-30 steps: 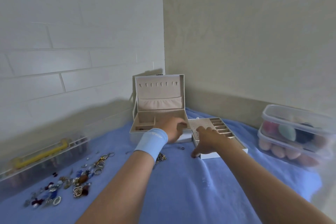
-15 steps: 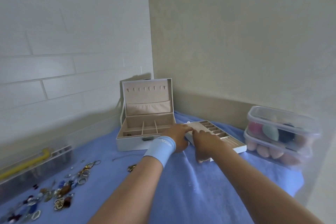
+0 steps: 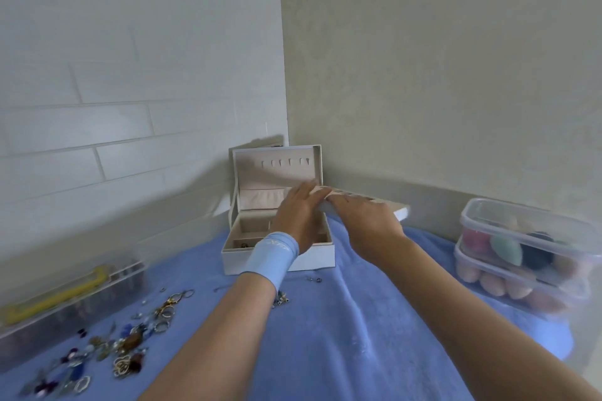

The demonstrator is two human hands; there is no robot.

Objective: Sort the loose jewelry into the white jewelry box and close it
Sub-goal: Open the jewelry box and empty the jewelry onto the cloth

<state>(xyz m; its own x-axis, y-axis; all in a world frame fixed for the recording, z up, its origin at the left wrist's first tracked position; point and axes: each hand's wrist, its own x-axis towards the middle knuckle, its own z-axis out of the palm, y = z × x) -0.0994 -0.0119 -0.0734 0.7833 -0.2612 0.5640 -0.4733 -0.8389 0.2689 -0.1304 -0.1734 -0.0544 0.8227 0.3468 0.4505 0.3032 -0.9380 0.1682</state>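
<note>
Jewelry box sits open on the blue towel, just under the fingers; left hand and right hand both grip the tray, fingers curled over its near edge, holding it above the box; loose jewelry lies well left of the fingers.

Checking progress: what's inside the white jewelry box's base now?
Beige dividers show in the jewelry box, with one small dark piece front left. The left hand, holding the tray, hides its right side.
</note>
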